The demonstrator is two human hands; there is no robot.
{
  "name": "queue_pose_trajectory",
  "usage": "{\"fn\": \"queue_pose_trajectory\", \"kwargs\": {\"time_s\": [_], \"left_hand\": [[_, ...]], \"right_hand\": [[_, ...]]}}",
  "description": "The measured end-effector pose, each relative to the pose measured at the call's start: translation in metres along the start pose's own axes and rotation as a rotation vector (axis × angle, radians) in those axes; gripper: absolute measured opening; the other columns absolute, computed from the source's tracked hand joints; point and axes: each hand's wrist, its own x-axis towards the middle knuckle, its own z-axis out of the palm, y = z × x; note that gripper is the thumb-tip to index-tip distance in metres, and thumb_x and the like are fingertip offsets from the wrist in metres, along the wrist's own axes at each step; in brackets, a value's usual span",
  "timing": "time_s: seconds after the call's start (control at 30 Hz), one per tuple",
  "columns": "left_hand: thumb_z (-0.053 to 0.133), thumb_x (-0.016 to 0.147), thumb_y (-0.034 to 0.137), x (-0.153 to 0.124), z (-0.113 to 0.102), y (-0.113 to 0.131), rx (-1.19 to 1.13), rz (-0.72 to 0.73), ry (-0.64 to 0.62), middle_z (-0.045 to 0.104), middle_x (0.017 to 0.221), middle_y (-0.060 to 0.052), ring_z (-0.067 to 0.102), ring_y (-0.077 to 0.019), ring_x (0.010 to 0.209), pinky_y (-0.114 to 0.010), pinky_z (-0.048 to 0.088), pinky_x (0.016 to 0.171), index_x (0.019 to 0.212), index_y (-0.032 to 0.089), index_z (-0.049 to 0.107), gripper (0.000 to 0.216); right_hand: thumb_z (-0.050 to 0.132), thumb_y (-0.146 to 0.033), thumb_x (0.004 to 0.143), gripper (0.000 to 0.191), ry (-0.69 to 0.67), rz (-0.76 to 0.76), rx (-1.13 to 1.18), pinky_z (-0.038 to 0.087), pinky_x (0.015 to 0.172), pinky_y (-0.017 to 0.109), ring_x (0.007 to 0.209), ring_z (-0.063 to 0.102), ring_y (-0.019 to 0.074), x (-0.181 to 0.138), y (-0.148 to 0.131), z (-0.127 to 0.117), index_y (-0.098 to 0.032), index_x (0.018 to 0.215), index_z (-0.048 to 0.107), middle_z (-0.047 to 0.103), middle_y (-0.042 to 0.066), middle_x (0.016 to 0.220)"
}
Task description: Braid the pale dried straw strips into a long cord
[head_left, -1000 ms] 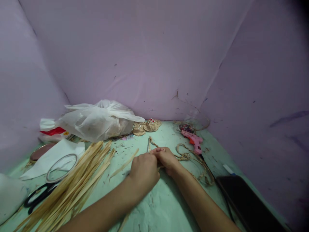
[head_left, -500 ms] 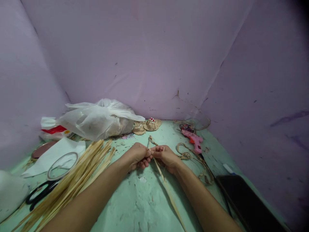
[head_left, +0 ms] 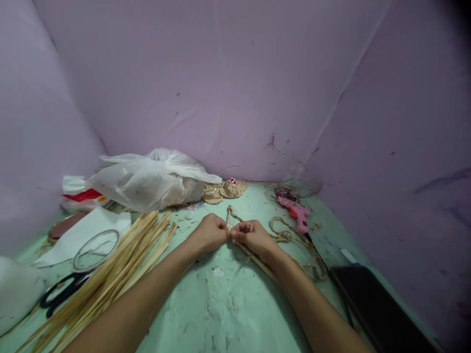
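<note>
My left hand (head_left: 211, 232) and my right hand (head_left: 253, 238) meet near the middle of the table, fingertips close together. Both are closed in a pinch on a pale dried-fibre strip (head_left: 262, 265), whose loose tail runs under my right wrist. Beyond my fingers the strip joins a knotted end (head_left: 230, 210) on the table, from which a twisted fibre cord (head_left: 236, 215) leads behind my right hand. More of that brown braided cord (head_left: 282, 237) lies in loops to the right. What exactly lies between the fingertips is mostly hidden.
A bundle of dried strips (head_left: 121, 274) lies left, over black-handled scissors (head_left: 62, 291) and beside a tape ring (head_left: 96, 250). A white plastic bag (head_left: 154, 181) and woven pieces (head_left: 233, 189) sit at the back. Right are a pink glue gun (head_left: 297, 213) and a dark phone-like slab (head_left: 375, 306).
My left hand has turned over, its fingers now curled in beside my right fingertips. The strip's tail has swung right, from the open table to under my right forearm.
</note>
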Motion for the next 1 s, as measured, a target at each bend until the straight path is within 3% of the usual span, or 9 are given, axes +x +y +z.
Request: {"fn": "queue_pose_trajectory", "kwargs": {"time_s": [0.1, 0.17, 0.23, 0.33, 0.43, 0.53, 0.67, 0.73, 1.0], "left_hand": [[0.047, 0.059, 0.022, -0.001, -0.006, -0.001, 0.035, 0.044, -0.057, 0.027, 0.04, 0.005, 0.022, -0.0053, 0.041, -0.02, 0.016, 0.04, 0.044, 0.014, 0.048, 0.017], [0.047, 0.057, 0.019, 0.002, -0.017, -0.003, 0.076, 0.034, -0.095, 0.039, 0.042, 0.004, 0.031, -0.0065, 0.042, -0.019, 0.021, 0.042, 0.052, 0.013, 0.056, 0.012], [0.047, 0.055, 0.015, 0.005, -0.033, -0.009, 0.148, 0.001, -0.041, 0.051, 0.05, 0.001, 0.041, -0.0088, 0.048, -0.019, 0.027, 0.046, 0.06, 0.014, 0.062, 0.016], [0.05, 0.054, 0.018, 0.009, -0.056, -0.019, 0.355, -0.071, 0.103, 0.055, 0.054, -0.002, 0.047, -0.0117, 0.052, -0.02, 0.03, 0.048, 0.056, 0.015, 0.061, 0.012], [0.059, 0.047, 0.024, 0.006, -0.066, -0.025, 0.458, -0.165, -0.014, 0.054, 0.049, -0.002, 0.046, -0.0132, 0.048, -0.022, 0.028, 0.045, 0.05, 0.016, 0.06, 0.009], [0.062, 0.044, 0.025, 0.002, -0.061, -0.025, 0.538, -0.184, -0.038, 0.055, 0.049, -0.002, 0.046, -0.0131, 0.047, -0.022, 0.027, 0.045, 0.048, 0.017, 0.059, 0.01], [0.055, 0.057, 0.031, 0.003, -0.044, -0.02, 0.523, -0.095, 0.155, 0.058, 0.058, -0.005, 0.049, -0.014, 0.053, -0.023, 0.028, 0.048, 0.057, 0.017, 0.061, 0.016], [0.053, 0.059, 0.029, 0.005, -0.036, -0.02, 0.507, -0.045, 0.173, 0.059, 0.061, -0.006, 0.05, -0.0144, 0.056, -0.023, 0.029, 0.05, 0.059, 0.016, 0.062, 0.016], [0.05, 0.055, 0.02, 0.009, -0.031, -0.019, 0.145, 0.123, -0.05, 0.055, 0.054, 0.0, 0.045, -0.0099, 0.051, -0.019, 0.032, 0.049, 0.061, 0.012, 0.062, 0.016]], "right_hand": [[0.058, -0.019, 0.053, 0.008, 0.026, -0.006, -0.002, 0.018, 0.04, 0.02, 0.038, 0.029, 0.0042, 0.001, 0.001, 0.0, -0.013, 0.049, 0.054, 0.044, -0.005, 0.038], [0.058, -0.018, 0.054, 0.008, 0.046, 0.007, -0.02, 0.018, 0.04, 0.02, 0.038, 0.029, 0.0043, 0.001, 0.0, 0.001, -0.012, 0.05, 0.054, 0.045, -0.004, 0.038], [0.057, -0.018, 0.055, 0.008, 0.061, 0.038, -0.036, 0.017, 0.039, 0.02, 0.037, 0.027, 0.0039, 0.0, -0.002, 0.002, -0.012, 0.05, 0.054, 0.044, -0.005, 0.037], [0.055, -0.017, 0.056, 0.008, 0.071, 0.08, -0.045, 0.016, 0.039, 0.02, 0.034, 0.025, 0.0033, -0.001, -0.005, 0.003, -0.012, 0.049, 0.054, 0.041, -0.006, 0.034], [0.056, -0.018, 0.055, 0.007, 0.061, 0.086, -0.025, 0.016, 0.039, 0.02, 0.034, 0.025, 0.0032, -0.001, -0.005, 0.002, -0.012, 0.051, 0.055, 0.044, -0.005, 0.036], [0.057, -0.018, 0.054, 0.007, 0.035, 0.067, -0.011, 0.017, 0.039, 0.02, 0.035, 0.027, 0.0037, 0.0, -0.003, -0.001, -0.012, 0.051, 0.055, 0.044, -0.005, 0.037], [0.058, -0.02, 0.054, 0.008, 0.016, 0.064, -0.025, 0.016, 0.038, 0.02, 0.035, 0.028, 0.0038, 0.0, -0.001, -0.003, -0.012, 0.051, 0.056, 0.045, -0.005, 0.037], [0.058, -0.02, 0.054, 0.008, 0.014, 0.061, -0.031, 0.016, 0.038, 0.02, 0.035, 0.028, 0.0037, 0.0, 0.0, -0.003, -0.012, 0.051, 0.056, 0.045, -0.005, 0.037], [0.06, -0.02, 0.053, 0.009, 0.005, 0.038, -0.023, 0.019, 0.041, 0.02, 0.038, 0.03, 0.0046, 0.002, 0.001, -0.004, -0.012, 0.051, 0.057, 0.047, -0.004, 0.04]]}}
